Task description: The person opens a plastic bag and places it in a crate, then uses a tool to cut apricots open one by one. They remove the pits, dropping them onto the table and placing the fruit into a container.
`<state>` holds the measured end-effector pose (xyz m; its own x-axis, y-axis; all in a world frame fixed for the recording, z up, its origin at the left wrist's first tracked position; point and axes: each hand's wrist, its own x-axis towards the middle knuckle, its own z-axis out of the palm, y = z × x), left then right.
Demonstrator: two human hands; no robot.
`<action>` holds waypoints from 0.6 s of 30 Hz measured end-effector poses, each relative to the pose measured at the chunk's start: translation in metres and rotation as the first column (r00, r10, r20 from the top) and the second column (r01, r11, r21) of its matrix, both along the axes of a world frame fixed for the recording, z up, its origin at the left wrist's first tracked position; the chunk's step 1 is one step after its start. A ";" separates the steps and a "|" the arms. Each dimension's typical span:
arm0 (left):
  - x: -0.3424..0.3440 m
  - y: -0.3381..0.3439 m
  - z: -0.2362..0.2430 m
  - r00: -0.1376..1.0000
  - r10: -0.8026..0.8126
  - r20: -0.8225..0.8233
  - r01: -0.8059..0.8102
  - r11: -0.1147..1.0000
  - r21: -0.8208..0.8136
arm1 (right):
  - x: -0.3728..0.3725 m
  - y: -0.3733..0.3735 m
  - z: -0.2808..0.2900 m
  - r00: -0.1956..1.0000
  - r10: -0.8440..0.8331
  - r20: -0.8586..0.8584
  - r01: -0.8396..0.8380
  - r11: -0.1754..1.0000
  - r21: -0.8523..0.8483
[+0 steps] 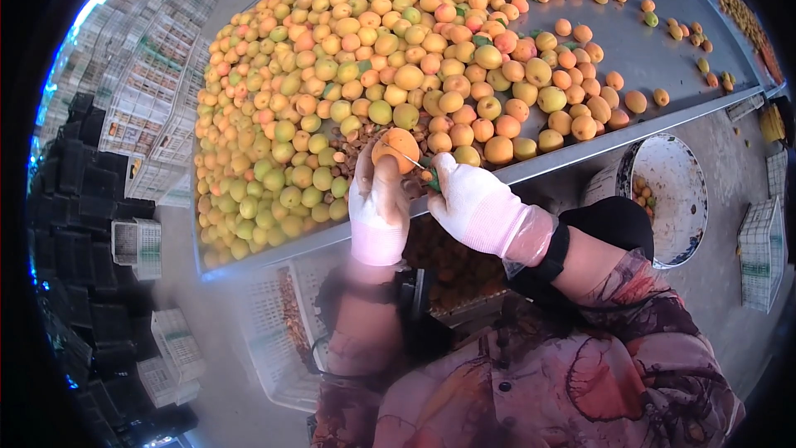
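Between the thumb and fingers of my gloved left hand (381, 211) is an orange apricot (395, 150), held up over the near edge of the metal table. My right hand (468, 201), gloved too, is closed round a small knife with a green handle (432, 176). Its thin blade lies against the apricot's right side; how deep it goes I cannot tell. Brown apricot pits (355, 149) lie on the table just behind my left hand. A big heap of yellow, orange and greenish apricots (332, 58) surrounds them.
The metal table's raised rim (597, 134) runs close before me. A white bucket (681, 207) with some fruit inside stands at the right. Below the table is a white crate (269, 340). Stacked white crates (149, 108) and black crates (83, 282) line the left.
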<state>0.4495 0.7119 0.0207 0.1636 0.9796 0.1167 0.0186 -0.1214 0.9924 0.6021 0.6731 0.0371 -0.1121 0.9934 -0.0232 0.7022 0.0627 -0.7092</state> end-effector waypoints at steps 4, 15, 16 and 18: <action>0.005 -0.003 0.009 0.990 -0.022 0.139 0.040 0.991 -0.129 | 0.002 0.001 -0.004 1.000 0.009 0.019 -0.008 1.000 -0.015; 0.005 0.005 0.007 0.995 -0.042 0.093 0.047 0.997 -0.057 | 0.001 -0.002 0.000 0.992 0.040 0.122 -0.051 0.995 0.089; 0.008 0.006 0.008 0.827 0.058 0.559 0.091 0.967 -0.236 | 0.003 -0.003 0.001 0.987 0.061 0.150 -0.074 0.994 0.079; -0.013 0.019 -0.008 0.873 -0.011 0.488 0.124 0.972 -0.199 | 0.005 -0.003 0.001 0.978 0.071 0.194 -0.079 0.996 0.036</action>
